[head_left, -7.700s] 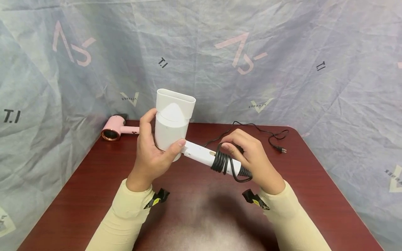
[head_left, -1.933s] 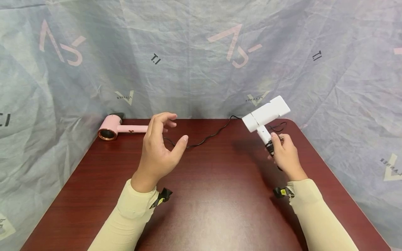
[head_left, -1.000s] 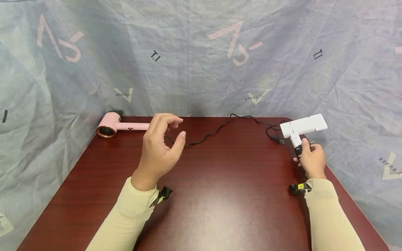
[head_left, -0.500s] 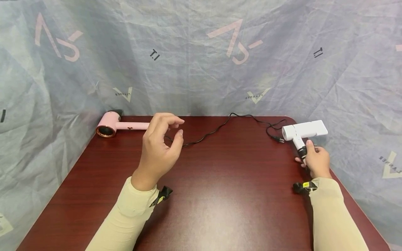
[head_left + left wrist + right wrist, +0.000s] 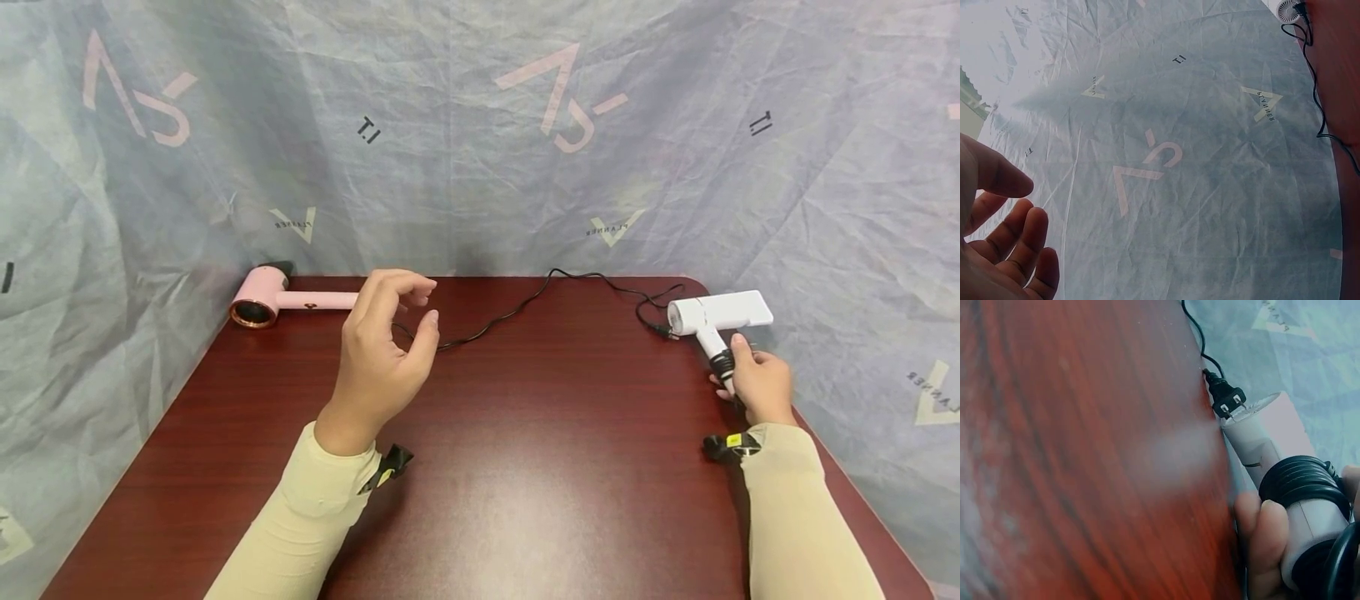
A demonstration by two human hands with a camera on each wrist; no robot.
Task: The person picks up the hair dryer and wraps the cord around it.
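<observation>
At the table's back right corner, a white hair dryer (image 5: 731, 310) with a flat nozzle lies level, its nozzle pointing right. My right hand (image 5: 763, 387) grips its handle, thumb on top and fingers curled beneath. Round that handle winds a black cord (image 5: 1300, 481), seen close up in the right wrist view. My left hand (image 5: 381, 367) hovers over the left half of the table, fingers loosely bent and nothing in them. Behind it rests a pink hair dryer (image 5: 258, 293) with a copper-coloured rim; the left hand hides the end of its handle.
A thin black cord (image 5: 510, 315) runs along the back of the dark red table (image 5: 480, 433) from behind the left hand. Its two-pin plug (image 5: 1225, 397) lies right by the white dryer's round end. Grey printed cloth (image 5: 450, 167) hangs behind and at both sides.
The left hand has let go of the white hair dryer. The right hand has gripped its handle, carried it right and lowered it at the corner, lately shifting it slightly left.
</observation>
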